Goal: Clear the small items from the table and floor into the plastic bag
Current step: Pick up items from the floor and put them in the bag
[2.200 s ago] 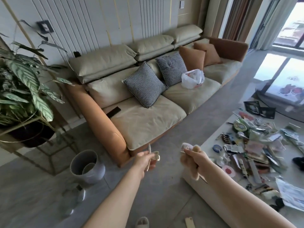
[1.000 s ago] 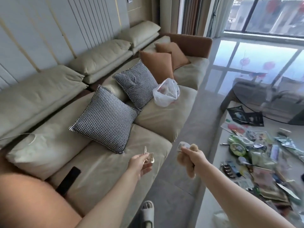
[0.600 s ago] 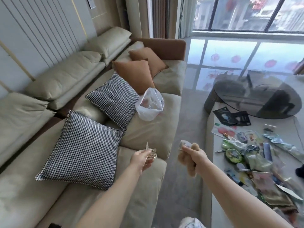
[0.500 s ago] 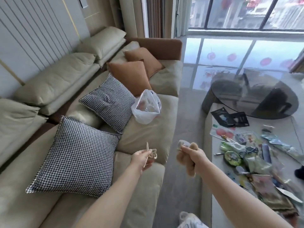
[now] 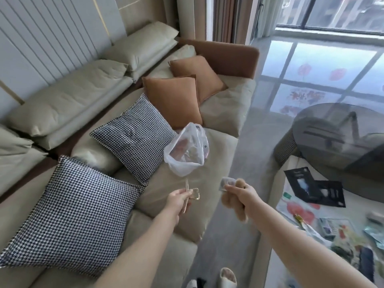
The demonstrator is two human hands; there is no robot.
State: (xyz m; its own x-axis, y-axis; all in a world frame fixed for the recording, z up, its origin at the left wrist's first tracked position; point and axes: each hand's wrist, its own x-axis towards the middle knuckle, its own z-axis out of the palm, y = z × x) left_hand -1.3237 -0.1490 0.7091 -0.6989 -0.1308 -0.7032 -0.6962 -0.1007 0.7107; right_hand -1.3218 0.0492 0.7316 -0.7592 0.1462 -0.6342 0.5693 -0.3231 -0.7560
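A translucent white plastic bag with some items inside sits open on the sofa seat, beside a checked cushion. My left hand pinches a small gold clip just below the bag. To its right, my right hand grips a brown fluffy toy and a small clear packet. Both hands hover over the sofa's front edge, short of the bag. Several small items and packets lie scattered on the low white table at the right.
The beige sofa carries two checked cushions and two orange cushions. A round dark glass table stands at the far right. A grey floor strip runs between sofa and table. My slipper shows at the bottom.
The view has moved along the sofa toward the bag, which is now much nearer to both hands. Each hand still holds the same things.
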